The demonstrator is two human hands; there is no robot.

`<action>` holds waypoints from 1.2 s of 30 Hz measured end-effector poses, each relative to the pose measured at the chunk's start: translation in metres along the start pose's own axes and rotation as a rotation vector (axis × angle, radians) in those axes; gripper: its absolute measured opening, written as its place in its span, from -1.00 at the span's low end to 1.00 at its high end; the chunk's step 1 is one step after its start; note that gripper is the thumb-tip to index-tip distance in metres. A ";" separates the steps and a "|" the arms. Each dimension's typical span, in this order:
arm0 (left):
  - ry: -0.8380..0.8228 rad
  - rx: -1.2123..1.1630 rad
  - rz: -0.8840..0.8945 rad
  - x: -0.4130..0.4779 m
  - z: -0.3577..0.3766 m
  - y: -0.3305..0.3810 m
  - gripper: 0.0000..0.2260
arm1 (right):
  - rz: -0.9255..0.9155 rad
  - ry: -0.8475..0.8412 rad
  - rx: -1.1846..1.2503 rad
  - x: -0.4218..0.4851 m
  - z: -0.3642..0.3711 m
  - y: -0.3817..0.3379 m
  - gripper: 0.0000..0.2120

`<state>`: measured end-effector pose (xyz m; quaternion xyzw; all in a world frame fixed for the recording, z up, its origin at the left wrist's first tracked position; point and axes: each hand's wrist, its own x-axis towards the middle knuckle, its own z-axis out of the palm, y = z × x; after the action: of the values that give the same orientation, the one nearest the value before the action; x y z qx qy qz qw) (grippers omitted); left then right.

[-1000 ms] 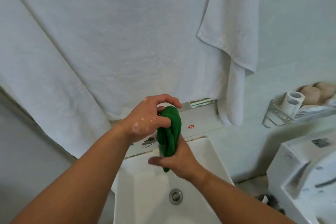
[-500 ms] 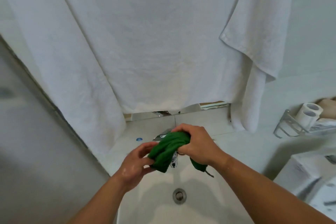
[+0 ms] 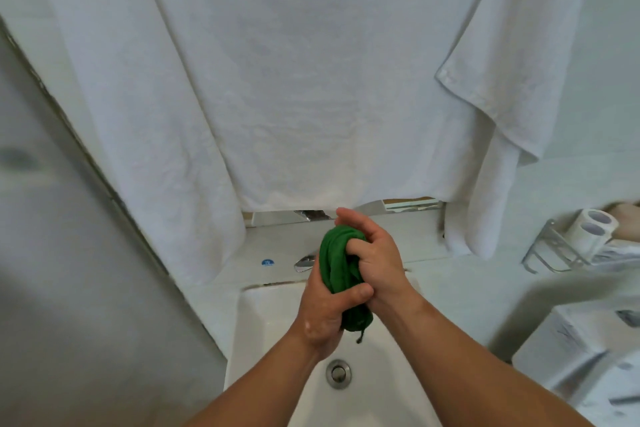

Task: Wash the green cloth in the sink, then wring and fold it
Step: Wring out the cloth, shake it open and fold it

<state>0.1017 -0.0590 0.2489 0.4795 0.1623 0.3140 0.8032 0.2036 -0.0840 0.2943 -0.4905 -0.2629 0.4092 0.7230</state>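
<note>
White bathroom setup, pretty plain. Most of the wall is covered by a big white towel (image 3: 294, 97) hung over the sink (image 3: 263, 322), with a narrower second towel (image 3: 502, 121) draped to its right. Off to the right a wire rack (image 3: 550, 253) is fixed to the wall with toilet paper rolls (image 3: 590, 229) laid on it.

The green cloth (image 3: 337, 263) is held in the air above the back of the sink, not touching it. It's bunched and twisted into a thick rope. The long axis runs roughly up and down in the view: the rounded top end is pointed away toward the wall and the bottom end is aimed down at the basin, leaning slightly right. A little loop or string is seen dangling from the bottom end.

The lower half is gripped by the left hand (image 3: 325, 312), thumb laid across the front of the cloth. The upper half is clamped by the right hand (image 3: 375, 263), fingers dug into the folds. Both hands look wet.

A metal drain (image 3: 338, 373) is visible below the hands, well apart from the cloth. A chrome faucet (image 3: 304, 262) is partly hidden just left of the cloth, and a small blue sticker (image 3: 266, 262) is stuck near it.
</note>
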 end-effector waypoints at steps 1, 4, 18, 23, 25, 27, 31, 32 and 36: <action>-0.004 0.005 -0.010 0.001 0.001 -0.001 -0.30 | 0.018 0.035 0.069 0.001 -0.001 0.005 -0.46; -0.069 0.147 -0.103 0.004 -0.004 0.003 -0.33 | 0.077 0.074 0.165 0.002 -0.010 0.013 -0.48; -0.523 1.674 0.612 0.027 -0.055 0.035 -0.80 | 0.934 -0.741 0.242 -0.026 -0.074 0.058 -0.23; -0.667 1.838 0.621 0.031 -0.077 0.012 -0.60 | 0.896 -0.678 -0.065 -0.010 -0.076 0.056 -0.55; -0.693 1.947 0.405 0.028 -0.077 0.001 -0.66 | 0.715 -0.639 -0.667 -0.006 -0.071 0.064 -0.68; -0.627 2.035 0.129 0.027 -0.075 -0.013 -0.70 | 0.449 -0.642 -1.160 -0.003 -0.065 0.075 -0.77; -0.504 2.052 -0.244 0.027 -0.076 -0.036 -0.71 | 0.160 -0.642 -1.569 -0.002 -0.069 0.105 -0.67; -0.475 2.028 -0.311 0.026 -0.076 -0.041 -0.72 | 0.131 -0.631 -1.607 -0.002 -0.071 0.110 -0.61; -0.406 1.825 -0.479 0.022 -0.080 -0.057 -0.79 | -0.079 -0.637 -1.733 -0.002 -0.082 0.128 -0.62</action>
<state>0.0934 -0.0108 0.1609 0.9185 0.2955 -0.1942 0.1768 0.2242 -0.1023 0.1446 -0.7151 -0.6804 0.1601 0.0105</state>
